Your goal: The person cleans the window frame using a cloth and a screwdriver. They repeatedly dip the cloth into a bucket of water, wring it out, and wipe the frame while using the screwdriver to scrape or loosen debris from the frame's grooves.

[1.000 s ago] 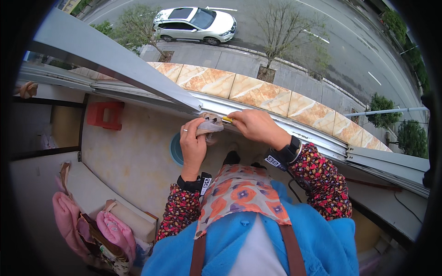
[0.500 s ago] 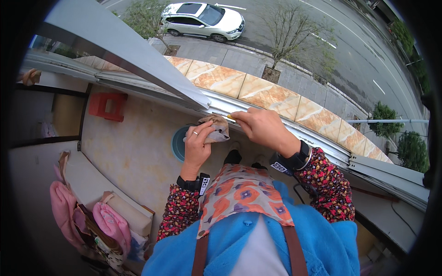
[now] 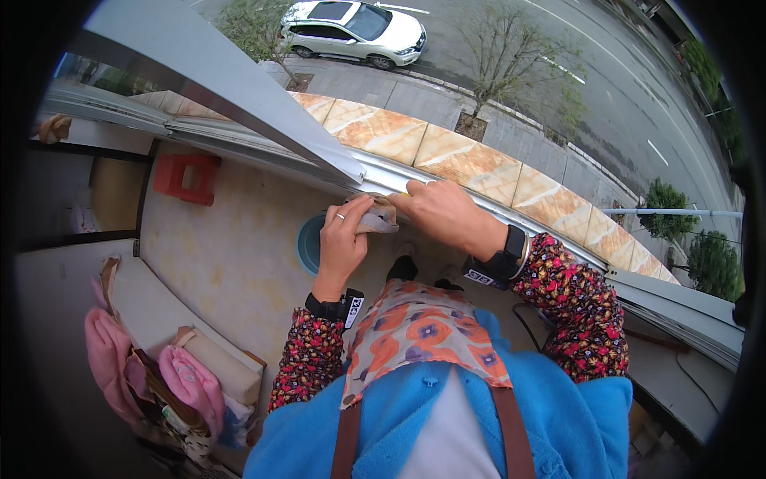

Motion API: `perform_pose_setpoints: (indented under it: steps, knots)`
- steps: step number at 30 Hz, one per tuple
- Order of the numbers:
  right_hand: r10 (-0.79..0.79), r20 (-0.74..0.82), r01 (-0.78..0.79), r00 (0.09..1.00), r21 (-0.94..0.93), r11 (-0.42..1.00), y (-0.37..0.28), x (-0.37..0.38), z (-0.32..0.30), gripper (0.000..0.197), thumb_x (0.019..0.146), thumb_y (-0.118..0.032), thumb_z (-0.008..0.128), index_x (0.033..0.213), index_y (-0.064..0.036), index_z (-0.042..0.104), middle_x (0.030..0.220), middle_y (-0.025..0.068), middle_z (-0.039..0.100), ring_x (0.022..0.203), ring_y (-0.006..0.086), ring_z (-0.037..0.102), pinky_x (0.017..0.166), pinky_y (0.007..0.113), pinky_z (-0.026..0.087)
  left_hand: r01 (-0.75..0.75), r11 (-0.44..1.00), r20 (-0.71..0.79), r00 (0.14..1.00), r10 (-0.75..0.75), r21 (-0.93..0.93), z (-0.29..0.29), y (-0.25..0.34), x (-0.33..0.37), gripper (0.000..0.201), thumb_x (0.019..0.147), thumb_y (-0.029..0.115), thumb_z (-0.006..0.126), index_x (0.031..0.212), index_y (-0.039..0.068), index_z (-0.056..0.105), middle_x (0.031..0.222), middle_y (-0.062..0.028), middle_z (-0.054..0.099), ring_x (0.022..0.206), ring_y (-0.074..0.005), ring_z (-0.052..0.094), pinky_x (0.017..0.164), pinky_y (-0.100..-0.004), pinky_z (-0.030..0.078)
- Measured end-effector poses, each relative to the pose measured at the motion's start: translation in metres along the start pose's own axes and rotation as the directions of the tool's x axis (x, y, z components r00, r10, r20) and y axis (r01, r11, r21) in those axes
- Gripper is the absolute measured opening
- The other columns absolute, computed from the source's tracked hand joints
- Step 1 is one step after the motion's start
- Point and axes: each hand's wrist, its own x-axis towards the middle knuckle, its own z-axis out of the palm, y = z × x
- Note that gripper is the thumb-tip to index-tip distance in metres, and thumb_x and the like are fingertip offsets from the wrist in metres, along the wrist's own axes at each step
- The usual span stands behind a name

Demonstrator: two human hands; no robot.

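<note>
My left hand (image 3: 343, 243), a ring on one finger, is closed on a crumpled, brownish-grey rag (image 3: 378, 218) just inside the window track. Close beside it, my right hand (image 3: 447, 214) is closed with its fingertips at the rag's edge. A bit of yellow shows at the right fingers, part of a slim yellow-handled tool (image 3: 414, 188); its thin metal shaft is now hidden. Behind both hands runs the metal window track (image 3: 487, 209), and the grey sash frame (image 3: 295, 132) ends just beyond the rag. A blue-green basin (image 3: 309, 246) stands on the floor below my left hand.
Marbled tiles (image 3: 467, 164) line the ledge outside, with a street and a white car (image 3: 355, 33) far below. A red plastic stool (image 3: 186, 179) stands on the floor to the left. Pink bedding (image 3: 191, 379) and a pale box-like seat (image 3: 171, 307) are at the lower left.
My right hand has moved left and closer to the rag, and the tool's metal shaft has gone out of sight. My left hand and the rag have shifted only slightly.
</note>
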Motion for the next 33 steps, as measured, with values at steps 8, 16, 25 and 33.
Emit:
perform_pose_setpoints:
  steps: [8, 16, 25, 33]
  knots:
    - [-0.11, -0.018, 0.11, 0.994, -0.002, 0.994, 0.009, -0.009, -0.008, 0.014, 0.083, -0.011, 0.06, 0.094, -0.0035, 0.063, 0.075, 0.0124, 0.063, 0.068, 0.0299, 0.068, 0.058, 0.041, 0.054, -0.016, 0.999, 0.026, 1.0, 0.015, 0.033, 0.012, 0.013, 0.006, 0.041, 0.071, -0.006, 0.058, 0.109, 0.004, 0.069, 0.113, -0.0101, 0.068, 0.099, -0.0333, 0.061, 0.087, -0.0407, 0.052]
    - [-0.103, 0.06, 0.106, 0.993, -0.045, 0.993, 0.021, -0.064, -0.026, 0.025, 0.084, -0.011, 0.059, 0.108, -0.0047, 0.062, 0.075, 0.0115, 0.061, 0.062, 0.0286, 0.066, 0.052, 0.041, 0.051, -0.024, 0.997, 0.108, 0.994, 0.032, -0.068, 0.042, 0.058, 0.0, 0.038, 0.07, -0.005, 0.059, 0.106, 0.003, 0.069, 0.111, -0.0095, 0.066, 0.102, -0.032, 0.062, 0.087, -0.041, 0.052]
    - [0.232, 0.219, -0.2, 0.948, -0.157, 0.967, 0.02, -0.197, -0.084, 0.028, 0.085, -0.012, 0.058, 0.112, -0.0062, 0.062, 0.077, 0.0106, 0.062, 0.065, 0.0272, 0.067, 0.055, 0.038, 0.051, -0.198, 0.918, 0.29, 0.907, 0.304, -0.343, 0.115, 0.138, -0.019, 0.047, 0.068, -0.006, 0.06, 0.114, 0.002, 0.066, 0.12, -0.0121, 0.064, 0.11, -0.0332, 0.06, 0.093, -0.0406, 0.051]
    - [0.589, 0.096, -0.544, 0.802, -0.286, 0.788, -0.006, -0.309, -0.096, 0.036, 0.086, -0.011, 0.057, 0.121, -0.0133, 0.063, 0.079, 0.008, 0.06, 0.065, 0.0239, 0.066, 0.055, 0.036, 0.05, -0.36, 0.801, 0.435, 0.696, 0.572, -0.478, 0.199, 0.227, 0.004, 0.031, 0.069, -0.001, 0.061, 0.1, -0.001, 0.063, 0.099, -0.0123, 0.061, 0.096, -0.032, 0.058, 0.087, -0.0398, 0.05]
